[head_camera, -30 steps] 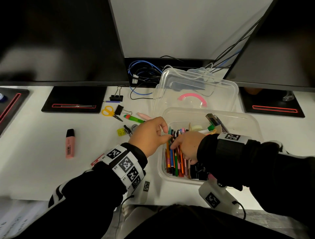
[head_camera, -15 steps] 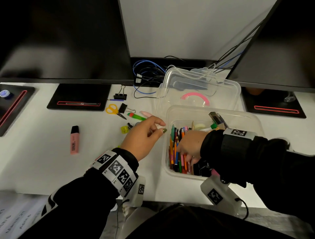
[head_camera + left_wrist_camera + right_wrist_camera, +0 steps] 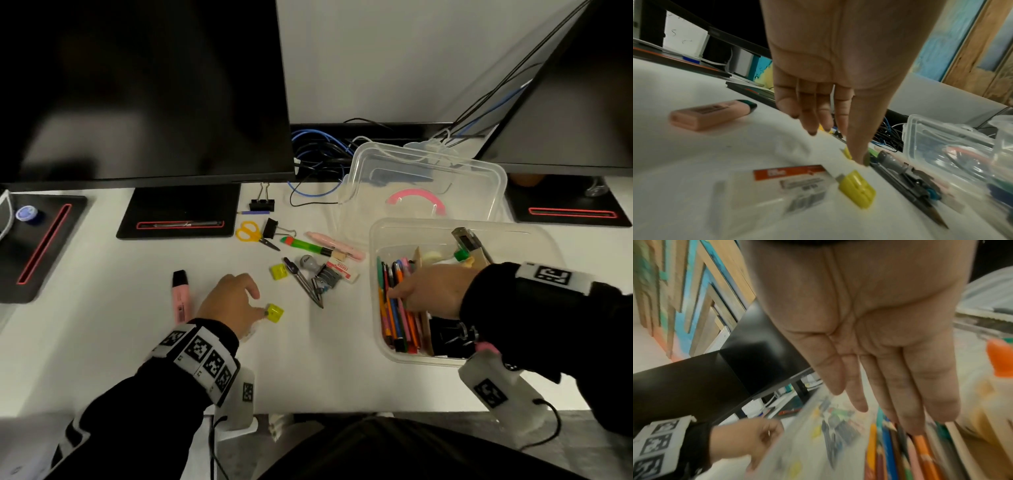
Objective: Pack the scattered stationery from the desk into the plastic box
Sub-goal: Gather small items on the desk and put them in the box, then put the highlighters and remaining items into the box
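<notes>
The clear plastic box [image 3: 376, 240] stands at the right of the white desk and holds coloured pencils [image 3: 394, 308], clips and glue. My right hand [image 3: 400, 294] [image 3: 890, 410] is inside it, fingers straight and resting on the pencils. My left hand [image 3: 260, 305] [image 3: 849, 146] hovers low over the desk with relaxed fingers and holds nothing. Its thumb tip is at the edge of a yellow sharpener [image 3: 275, 312] [image 3: 857, 188]. A wrapped eraser with a red label [image 3: 777, 186] lies under this hand. A pink highlighter [image 3: 181, 296] [image 3: 711, 113] lies just to its left.
Between the hands lie a second yellow sharpener [image 3: 278, 271], a compass [image 3: 303, 282], an eraser [image 3: 340, 270], a green marker [image 3: 305, 245], a pink pen [image 3: 334, 245], scissors [image 3: 251, 231] and binder clips [image 3: 262, 205]. The box lid [image 3: 421, 178] leans behind the box. Monitor bases and cables are at the back.
My left hand has left the box's edge and moved left and nearer, down to the yellow sharpener. The right hand has stayed inside the box on the pencils.
</notes>
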A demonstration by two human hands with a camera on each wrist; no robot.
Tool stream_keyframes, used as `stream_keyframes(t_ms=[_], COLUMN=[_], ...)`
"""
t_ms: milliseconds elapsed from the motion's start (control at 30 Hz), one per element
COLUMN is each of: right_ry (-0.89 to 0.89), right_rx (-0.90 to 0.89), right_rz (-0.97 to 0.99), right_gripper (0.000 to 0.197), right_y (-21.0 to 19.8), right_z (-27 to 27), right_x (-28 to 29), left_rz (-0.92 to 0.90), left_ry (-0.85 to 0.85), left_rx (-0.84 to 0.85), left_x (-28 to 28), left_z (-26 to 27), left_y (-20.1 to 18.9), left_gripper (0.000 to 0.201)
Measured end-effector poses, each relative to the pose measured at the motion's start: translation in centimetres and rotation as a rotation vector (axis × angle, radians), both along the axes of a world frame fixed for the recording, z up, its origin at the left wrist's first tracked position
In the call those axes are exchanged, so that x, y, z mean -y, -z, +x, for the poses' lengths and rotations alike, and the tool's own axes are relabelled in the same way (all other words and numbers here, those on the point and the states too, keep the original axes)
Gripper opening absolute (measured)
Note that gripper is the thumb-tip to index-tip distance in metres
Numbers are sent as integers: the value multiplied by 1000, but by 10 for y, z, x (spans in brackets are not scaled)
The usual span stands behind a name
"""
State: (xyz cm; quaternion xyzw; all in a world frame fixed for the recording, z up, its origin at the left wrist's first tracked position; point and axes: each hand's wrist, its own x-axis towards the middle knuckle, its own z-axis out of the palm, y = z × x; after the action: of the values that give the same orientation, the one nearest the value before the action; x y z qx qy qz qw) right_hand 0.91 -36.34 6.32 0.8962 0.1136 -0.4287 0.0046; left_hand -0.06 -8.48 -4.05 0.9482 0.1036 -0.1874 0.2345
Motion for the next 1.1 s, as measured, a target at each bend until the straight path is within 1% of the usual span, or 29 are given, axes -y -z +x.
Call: stream_keyframes(t_ms=[33, 100, 233, 333, 400, 500, 567, 633, 700, 800, 933, 1033, 1100], right_ry=[63, 128, 254, 290, 277, 222, 196, 168, 147, 169, 136, 138, 170], right_rx=[16, 87, 202, 290, 318, 291, 254, 219, 204, 210, 239, 254, 283], right_rz=[31, 79, 174, 226, 248, 311, 328, 310, 288, 273, 222, 221, 229], right_gripper=[39, 39, 37, 29, 27, 28, 30, 34, 38, 39, 35, 39, 41], right_y=[-6, -17, -34, -37, -35, -15, 10, 38, 64, 92, 109, 114, 113], right_z=[0, 2, -2, -6, -9, -9, -7, -6, -6, -7, -8, -6, -1], right_x=[-2, -8, -32, -59, -80, -112, -131, -149, -162, -171, -172, -174, -177], left_rz=[6, 10, 36, 67, 67, 2, -17, -21, -2, 37, 67, 72, 83], left_ry=[5, 28, 100, 146, 183, 266, 310, 316, 324, 345, 317, 281, 265], left_rx=[-41, -115, -203, -221, -217, -243, -233, -209, -184, -135, -60, -15, 11], left_x=[-5, -13, -24, -33, -38, -41, -41, -40, -39, -39, -42, -45, -45], left_z=[0, 0, 0, 0, 0, 2, 4, 7, 9, 14, 18, 21, 24], left_y=[1, 2, 4, 8, 12, 17, 19, 22, 23, 24, 28, 31, 33], left_gripper=[29, 36, 49, 52, 51, 48, 40, 33, 33, 37, 30, 27, 29])
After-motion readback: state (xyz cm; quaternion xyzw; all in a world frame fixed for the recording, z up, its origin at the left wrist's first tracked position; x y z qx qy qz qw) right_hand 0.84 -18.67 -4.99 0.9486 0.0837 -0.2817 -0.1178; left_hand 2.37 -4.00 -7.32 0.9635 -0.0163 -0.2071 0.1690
